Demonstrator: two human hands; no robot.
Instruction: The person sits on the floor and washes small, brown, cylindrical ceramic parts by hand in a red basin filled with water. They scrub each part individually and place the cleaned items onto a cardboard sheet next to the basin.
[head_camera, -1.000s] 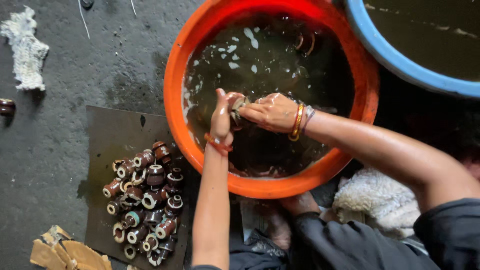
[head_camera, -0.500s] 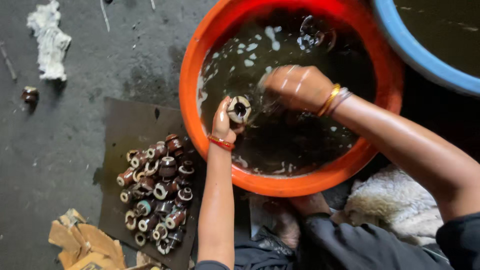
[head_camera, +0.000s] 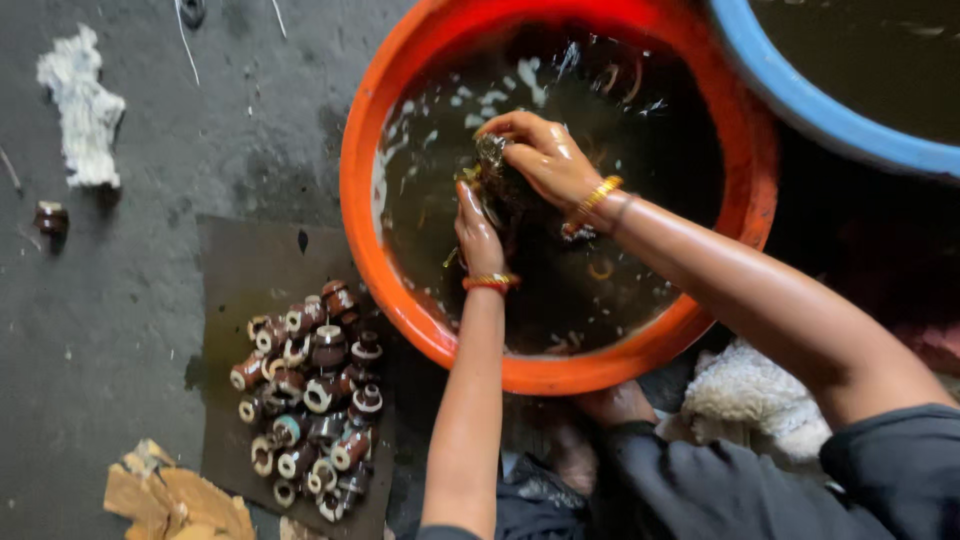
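Both my hands are over the dark, foamy water in a round orange tub (head_camera: 362, 150). My left hand (head_camera: 478, 232), with a red and gold bangle at the wrist, holds a small brown ceramic piece (head_camera: 503, 192) just above the water. My right hand (head_camera: 545, 158), wearing gold bangles, presses a dark wet scrubber (head_camera: 490, 150) onto the top of that piece. The piece is mostly hidden between the two hands. More pieces show dimly under the water.
A pile of several brown and white ceramic spools (head_camera: 312, 395) lies on a dark mat (head_camera: 245, 270) left of the tub. A blue tub (head_camera: 800, 100) stands at top right. White rags (head_camera: 85, 105), torn cardboard (head_camera: 175, 498) and one stray spool (head_camera: 50, 217) lie on the grey floor.
My left hand held the piece up in the open with my right hand apart from it; now both hands have met over the water and the right hand scrubs the piece.
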